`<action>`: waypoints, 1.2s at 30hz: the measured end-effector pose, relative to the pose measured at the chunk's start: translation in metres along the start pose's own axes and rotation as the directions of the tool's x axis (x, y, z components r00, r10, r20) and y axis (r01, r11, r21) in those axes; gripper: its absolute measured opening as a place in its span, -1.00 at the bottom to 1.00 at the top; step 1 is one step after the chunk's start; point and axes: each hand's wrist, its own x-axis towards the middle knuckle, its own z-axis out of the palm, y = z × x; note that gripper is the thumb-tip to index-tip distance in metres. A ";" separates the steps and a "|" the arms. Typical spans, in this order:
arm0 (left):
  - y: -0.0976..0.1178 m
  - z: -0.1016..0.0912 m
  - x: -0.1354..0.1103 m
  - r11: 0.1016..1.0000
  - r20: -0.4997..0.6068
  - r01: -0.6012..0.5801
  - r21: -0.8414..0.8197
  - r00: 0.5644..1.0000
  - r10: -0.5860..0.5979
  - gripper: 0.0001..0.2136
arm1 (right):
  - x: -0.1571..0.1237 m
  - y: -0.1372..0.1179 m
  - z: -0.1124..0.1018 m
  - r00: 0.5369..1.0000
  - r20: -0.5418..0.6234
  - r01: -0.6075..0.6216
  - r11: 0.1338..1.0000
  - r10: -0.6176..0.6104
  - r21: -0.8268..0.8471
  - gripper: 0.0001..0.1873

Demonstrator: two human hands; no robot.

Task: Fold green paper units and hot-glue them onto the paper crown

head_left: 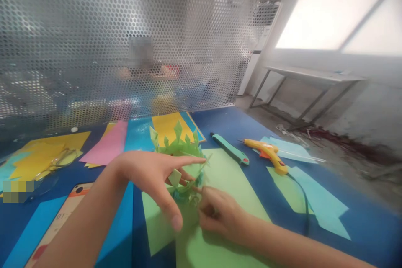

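A light green paper crown [179, 148] with pointed, diamond-tipped spikes stands on green paper sheets [228, 184]. My left hand [150, 176] reaches over the near side of it, fingers spread and thumb apart. Its index finger stretches across the crown to the right edge, and its other fingers are partly hidden among the paper spikes. At the crown's lower right edge is my right hand [220, 213], fingers curled and tips against the paper. Exactly what the right fingertips pinch is blurred.
Right of the crown lie a teal utility knife [230, 148] and a yellow glue gun [266, 153] with its cord. Coloured paper [106, 144] and a phone [59, 226] are on the left. A perforated metal screen [109, 50] rises behind, with a person [150, 71] beyond it.
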 end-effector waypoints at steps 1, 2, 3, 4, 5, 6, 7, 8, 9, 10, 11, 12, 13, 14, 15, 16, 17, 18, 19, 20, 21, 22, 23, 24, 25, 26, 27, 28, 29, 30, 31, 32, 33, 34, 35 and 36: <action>0.000 0.000 0.001 1.000 0.001 0.002 0.010 1.000 -0.002 0.32 | 0.000 0.001 0.000 1.000 -0.001 0.001 1.000 -0.001 0.000 -0.73; -0.001 0.000 0.002 1.000 0.000 0.003 0.017 1.000 -0.003 0.30 | 0.000 0.002 0.001 1.000 -0.004 0.003 1.000 -0.003 -0.001 -0.73; -0.001 0.000 0.003 1.000 -0.003 0.003 0.024 1.000 -0.003 0.28 | 0.000 0.004 0.001 1.000 -0.009 0.004 1.000 -0.005 -0.004 -0.73; -0.002 0.001 0.004 0.999 -0.009 0.004 0.032 1.000 -0.003 0.27 | 0.000 0.004 0.002 1.000 -0.016 0.007 1.000 -0.007 -0.007 -0.74; -0.002 0.002 0.004 0.999 -0.016 0.005 0.042 1.000 -0.005 0.25 | 0.000 0.005 0.002 1.000 -0.025 0.009 1.000 -0.009 -0.011 -0.74; -0.003 0.002 0.005 0.998 -0.022 0.009 0.057 1.000 -0.008 0.24 | 0.000 0.006 0.003 0.999 -0.033 0.011 1.000 -0.011 -0.017 -0.74; -0.003 0.002 0.005 0.997 -0.029 0.013 0.076 1.000 -0.011 0.22 | 0.000 0.006 0.003 0.999 -0.041 0.012 1.000 -0.013 -0.022 -0.75; -0.003 0.003 0.005 0.995 -0.036 0.018 0.096 0.999 -0.015 0.20 | 0.000 0.006 0.003 0.999 -0.048 0.014 1.000 -0.015 -0.026 -0.75; -0.003 0.003 0.005 0.993 -0.038 0.023 0.114 0.999 -0.019 0.19 | 0.000 0.005 0.003 0.998 -0.054 0.016 0.999 -0.018 -0.030 -0.75; -0.002 0.002 0.006 0.991 -0.038 0.026 0.128 0.999 -0.022 0.17 | 0.001 0.005 0.003 0.998 -0.058 0.020 0.999 -0.022 -0.033 -0.76; -0.002 0.002 0.006 0.990 -0.037 0.028 0.141 0.999 -0.023 0.16 | 0.001 0.004 0.003 0.998 -0.060 0.026 0.999 -0.028 -0.036 -0.76; -0.001 0.002 0.006 0.988 -0.037 0.029 0.150 0.999 -0.024 0.15 | 0.002 0.004 0.002 0.997 -0.061 0.034 0.999 -0.036 -0.038 -0.77; -0.001 0.002 0.006 0.987 -0.035 0.029 0.157 0.999 -0.024 0.15 | 0.002 0.003 0.002 0.997 -0.063 0.041 0.998 -0.043 -0.040 -0.77; -0.001 0.002 0.006 0.986 -0.032 0.028 0.164 0.999 -0.023 0.15 | 0.003 0.003 0.001 0.997 -0.065 0.047 0.998 -0.050 -0.043 -0.77; -0.001 0.002 0.006 0.986 -0.028 0.026 0.167 0.999 -0.021 0.15 | 0.004 0.002 0.000 0.996 -0.068 0.052 0.998 -0.055 -0.046 -0.78; -0.001 0.002 0.006 0.985 -0.024 0.022 0.170 1.000 -0.018 0.14 | 0.004 0.001 0.000 0.996 -0.070 0.054 0.997 -0.058 -0.050 -0.78; -0.001 0.002 0.007 0.985 -0.022 0.019 0.173 1.000 -0.016 0.14 | 0.005 0.001 0.000 0.996 -0.072 0.057 0.997 -0.060 -0.053 -0.79; -0.001 0.002 0.007 0.985 -0.020 0.018 0.174 1.000 -0.015 0.14 | 0.005 0.000 0.000 0.995 -0.074 0.059 0.997 -0.063 -0.056 -0.79; -0.001 0.002 0.007 0.984 -0.019 0.017 0.177 1.000 -0.014 0.15 | 0.006 0.000 0.000 0.995 -0.076 0.061 0.996 -0.065 -0.059 -0.79; -0.001 0.002 0.007 0.984 -0.019 0.016 0.179 1.000 -0.013 0.15 | 0.006 0.000 0.000 0.995 -0.078 0.062 0.996 -0.067 -0.061 -0.79; -0.001 0.002 0.007 0.983 -0.020 0.016 0.182 1.000 -0.013 0.16 | 0.006 -0.001 0.000 0.994 -0.080 0.065 0.996 -0.070 -0.062 -0.79; -0.001 0.002 0.007 0.983 -0.022 0.016 0.185 1.000 -0.012 0.15 | 0.006 -0.001 0.001 0.994 -0.083 0.067 0.996 -0.072 -0.064 -0.79; -0.001 0.002 0.007 0.983 -0.023 0.016 0.185 1.000 -0.012 0.14 | 0.006 -0.001 0.001 0.994 -0.085 0.069 0.995 -0.074 -0.065 -0.80; -0.001 0.002 0.006 0.982 -0.025 0.016 0.186 1.000 -0.012 0.14 | 0.006 -0.001 0.001 0.993 -0.086 0.071 0.995 -0.077 -0.067 -0.80; 0.000 0.002 0.006 0.982 -0.028 0.016 0.189 1.000 -0.011 0.13 | 0.006 -0.001 0.001 0.993 -0.086 0.073 0.995 -0.079 -0.068 -0.80; 0.000 0.002 0.006 0.982 -0.028 0.017 0.190 1.000 -0.012 0.13 | 0.006 -0.001 0.001 0.993 -0.088 0.074 0.995 -0.080 -0.070 -0.80; 0.000 0.002 0.006 0.982 -0.027 0.017 0.190 1.000 -0.012 0.13 | 0.006 -0.001 0.001 0.993 -0.091 0.074 0.995 -0.081 -0.073 -0.80; 0.001 0.002 0.007 0.981 -0.027 0.018 0.192 1.000 -0.013 0.14 | 0.006 -0.001 0.000 0.992 -0.094 0.073 0.994 -0.080 -0.075 -0.80; 0.001 0.001 0.007 0.981 -0.028 0.018 0.193 1.000 -0.013 0.13 | 0.007 -0.001 0.000 0.992 -0.096 0.072 0.994 -0.079 -0.076 -0.80; 0.002 0.001 0.007 0.981 -0.026 0.018 0.194 1.000 -0.013 0.13 | 0.007 -0.002 0.000 0.992 -0.099 0.068 0.995 -0.075 -0.078 -0.80; 0.002 0.001 0.007 0.981 -0.023 0.019 0.194 1.000 -0.015 0.13 | 0.007 -0.002 0.000 0.992 -0.100 0.065 0.995 -0.073 -0.080 -0.80; 0.002 0.001 0.008 0.981 -0.017 0.021 0.193 1.000 -0.018 0.14 | 0.008 -0.003 -0.001 0.992 -0.099 0.064 0.995 -0.072 -0.080 -0.80; 0.003 0.001 0.008 0.981 -0.009 0.021 0.192 1.000 -0.020 0.14 | 0.008 -0.004 -0.001 0.993 -0.098 0.062 0.995 -0.070 -0.081 -0.80; 0.003 0.001 0.008 0.982 -0.001 0.022 0.190 1.000 -0.022 0.15 | 0.009 -0.004 -0.001 0.993 -0.097 0.063 0.995 -0.070 -0.081 -0.80; 0.003 0.001 0.008 0.982 0.006 0.022 0.188 1.000 -0.024 0.16 | 0.009 -0.005 -0.001 0.993 -0.097 0.064 0.995 -0.071 -0.081 -0.80; 0.003 0.001 0.008 0.982 0.008 0.023 0.188 1.000 -0.025 0.16 | 0.009 -0.005 -0.001 0.993 -0.096 0.066 0.995 -0.073 -0.081 -0.80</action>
